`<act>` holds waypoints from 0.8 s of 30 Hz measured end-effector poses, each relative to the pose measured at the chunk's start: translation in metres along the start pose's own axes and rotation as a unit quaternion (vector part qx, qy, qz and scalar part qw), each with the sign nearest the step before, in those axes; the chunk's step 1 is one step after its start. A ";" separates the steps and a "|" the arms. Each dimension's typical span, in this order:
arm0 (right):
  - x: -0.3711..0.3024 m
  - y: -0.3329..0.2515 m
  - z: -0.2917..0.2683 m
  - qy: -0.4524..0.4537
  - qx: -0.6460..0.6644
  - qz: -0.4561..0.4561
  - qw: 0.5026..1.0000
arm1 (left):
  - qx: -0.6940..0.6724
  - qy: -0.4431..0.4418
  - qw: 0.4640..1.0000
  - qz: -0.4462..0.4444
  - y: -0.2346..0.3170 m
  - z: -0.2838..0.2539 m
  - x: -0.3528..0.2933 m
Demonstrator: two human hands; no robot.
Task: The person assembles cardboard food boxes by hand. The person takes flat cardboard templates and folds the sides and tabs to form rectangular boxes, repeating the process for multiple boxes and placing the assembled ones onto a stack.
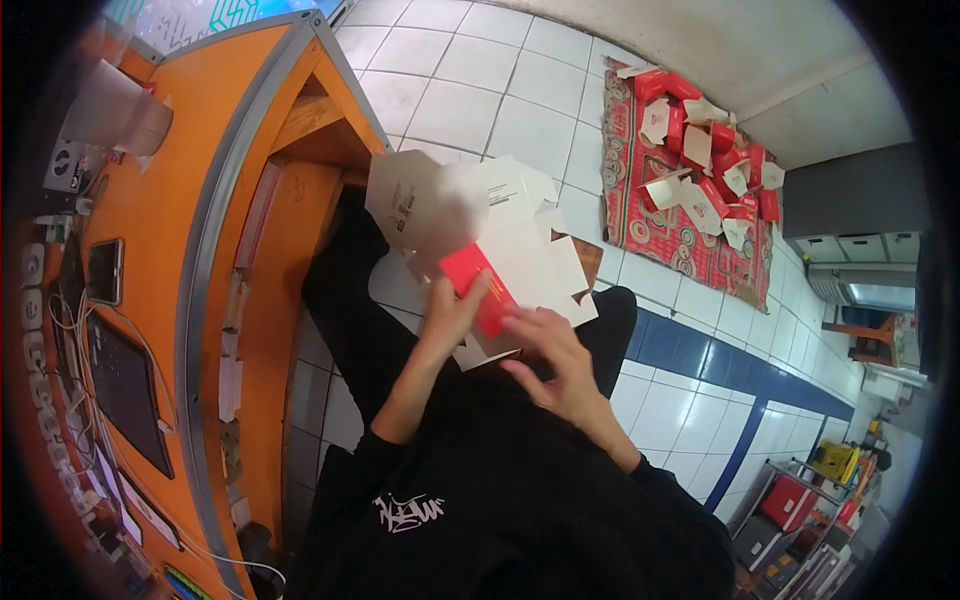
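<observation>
Across my lap lies a partly unfolded cardboard box (525, 240), white inside, with flaps and cut tabs spread outward. One of its panels is red (470, 268) and faces up between my hands. My left hand (450, 315) is closed on the left edge of this red panel, its fingertips pressed on the card. At the panel's near right end is my right hand (562, 365), fingers stretched over the card and the thumb held apart. A pale blurred patch covers part of the box beyond the red panel.
An orange desk (235, 75) with a grey edge stands close on my left, carrying a tablet (130, 395), a phone (105, 272), cables and a cup (120, 110). Several red and white boxes (705, 165) lie piled on a red patterned mat (640, 225) at the far right.
</observation>
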State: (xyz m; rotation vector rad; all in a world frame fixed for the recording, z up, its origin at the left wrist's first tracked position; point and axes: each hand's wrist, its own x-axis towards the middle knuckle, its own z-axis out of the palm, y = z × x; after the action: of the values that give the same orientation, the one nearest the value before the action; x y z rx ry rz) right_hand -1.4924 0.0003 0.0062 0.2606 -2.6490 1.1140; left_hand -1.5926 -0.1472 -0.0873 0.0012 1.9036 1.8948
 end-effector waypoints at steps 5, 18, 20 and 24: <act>-0.014 0.016 0.001 0.060 0.181 -0.033 0.981 | -0.076 0.060 0.992 0.077 0.043 -0.021 -0.014; 0.009 0.008 0.004 -0.051 0.012 -0.148 0.988 | -0.226 0.011 0.974 0.010 0.081 -0.006 -0.050; 0.008 0.008 0.005 -0.026 0.009 -0.141 0.990 | -0.227 0.013 0.974 0.012 0.079 0.001 -0.053; 0.005 0.004 0.018 0.059 -0.007 -0.125 0.990 | -0.212 0.035 0.974 0.069 0.062 0.008 -0.055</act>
State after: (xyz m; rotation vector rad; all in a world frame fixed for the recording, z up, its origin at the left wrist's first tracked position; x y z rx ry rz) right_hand -1.5011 -0.0099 -0.0067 0.4920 -2.4381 0.9977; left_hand -1.5604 -0.1528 -0.0107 -0.0689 1.5383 2.3890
